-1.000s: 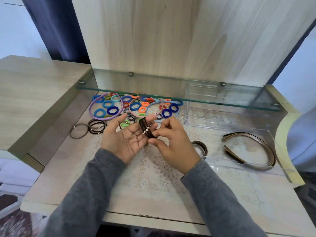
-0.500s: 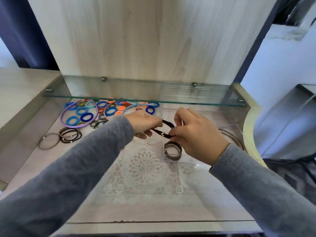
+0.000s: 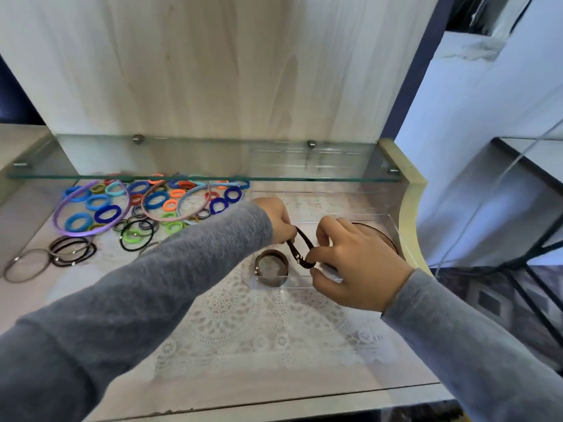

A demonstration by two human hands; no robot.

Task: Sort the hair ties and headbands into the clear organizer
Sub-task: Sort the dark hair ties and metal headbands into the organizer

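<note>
Because left grip (image 3: 274, 219) and right grip (image 3: 359, 269) pinch opposite ends, the dark hair ties (image 3: 295, 251) hang bundled above the clear organizer (image 3: 292, 286).

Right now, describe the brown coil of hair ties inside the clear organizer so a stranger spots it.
Start at the clear plastic organizer under the glass shelf's right end. In its near-left corner stands the brown coil of hair ties; unlike the colourful rings leftward, it is boxed.

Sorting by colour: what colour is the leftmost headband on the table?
The headband is lilac purple, seen best in the head view.
</note>
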